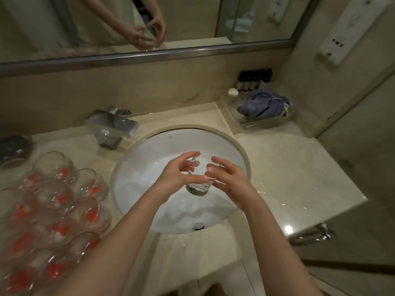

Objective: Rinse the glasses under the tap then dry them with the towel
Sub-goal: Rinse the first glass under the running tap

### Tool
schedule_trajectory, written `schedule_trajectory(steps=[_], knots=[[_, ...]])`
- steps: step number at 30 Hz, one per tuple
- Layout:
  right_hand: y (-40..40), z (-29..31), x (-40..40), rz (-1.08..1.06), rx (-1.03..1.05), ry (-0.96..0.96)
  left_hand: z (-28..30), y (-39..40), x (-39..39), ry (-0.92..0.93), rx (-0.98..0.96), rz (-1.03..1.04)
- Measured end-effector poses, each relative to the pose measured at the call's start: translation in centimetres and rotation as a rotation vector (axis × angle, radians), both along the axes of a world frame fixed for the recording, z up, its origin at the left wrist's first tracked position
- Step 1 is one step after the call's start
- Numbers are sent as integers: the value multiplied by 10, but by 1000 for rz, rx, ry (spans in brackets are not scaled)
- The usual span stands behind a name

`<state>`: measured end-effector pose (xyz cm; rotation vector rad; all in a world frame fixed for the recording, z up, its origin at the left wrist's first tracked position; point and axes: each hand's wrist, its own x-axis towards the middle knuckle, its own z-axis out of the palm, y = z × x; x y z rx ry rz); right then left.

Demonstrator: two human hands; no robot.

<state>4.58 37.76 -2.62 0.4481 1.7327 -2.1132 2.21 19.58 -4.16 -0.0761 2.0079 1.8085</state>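
- Both hands hold one clear glass [197,184] over the middle of the sink [149,150]: left hand [181,174] curled round its side, right hand [226,178] pinching the rim.
- No water runs that I can see; the rinse looks unfinished.
- Next, I'd say, bring it under the tap [111,127] at the counter's back-left.
- The towel [263,104], soft and crumpled, waits in the back-right corner.
- More glasses [55,201] crowd the left edge.

— What is the person wearing on the arms?
— Nothing: both forearms run bare from about 6 o'clock up to the left hand [179,174] and right hand [228,178].
— Rings, a watch?
— None visible; short, unpainted fingernails.
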Motion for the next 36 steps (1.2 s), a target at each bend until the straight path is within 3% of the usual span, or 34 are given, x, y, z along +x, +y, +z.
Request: schedule_trajectory(steps=[6,16,25,30,36], knots=[[42,8,10,-106,142,136,6,49,-15,82,-15,-151],[151,-2,-5,-151,399,190,10,170,-54,214,-240,-378],[261,-16,-83,-81,725,271,-3,289,-108,327,-360,-302],[298,-18,-127,-4,827,300,-5,326,-142,343,-398,-272],[319,-17,-153,-62,872,333,-3,356,-173,401,-523,-305]])
